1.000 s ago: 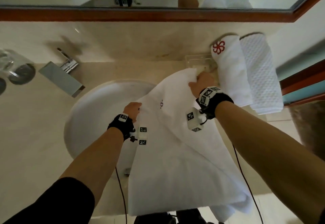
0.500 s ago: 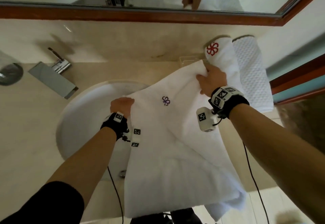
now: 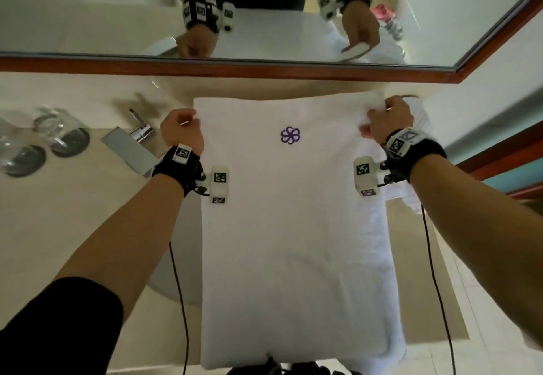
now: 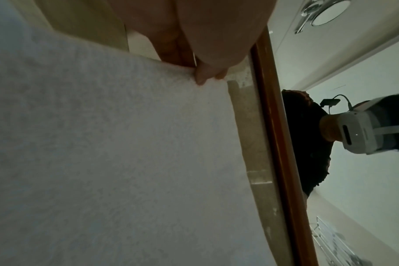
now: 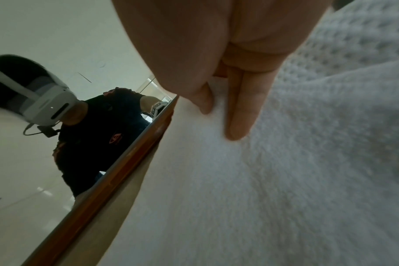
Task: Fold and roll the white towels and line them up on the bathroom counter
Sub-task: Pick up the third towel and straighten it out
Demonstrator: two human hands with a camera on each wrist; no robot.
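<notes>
A white towel (image 3: 293, 227) with a purple flower emblem (image 3: 290, 135) is stretched flat between my hands, hanging over the sink and counter. My left hand (image 3: 182, 127) pinches its top left corner, seen close in the left wrist view with the towel (image 4: 114, 153) below the fingertips (image 4: 202, 79). My right hand (image 3: 388, 118) grips the top right corner; the right wrist view shows fingers (image 5: 239, 117) lying on the towel (image 5: 239, 198). A rolled waffle towel (image 5: 365, 45) lies just behind my right hand, mostly hidden in the head view.
A chrome faucet (image 3: 132, 142) stands left of the towel, with glasses (image 3: 58, 130) on dark coasters at the far left. A wood-framed mirror (image 3: 264, 68) runs along the back wall. The beige counter (image 3: 58, 227) extends left; the sink is mostly covered.
Both hands have lifted and spread the towel from a slanted, crumpled drape into a flat, squared rectangle. The rolled towels at the right are now mostly hidden behind it.
</notes>
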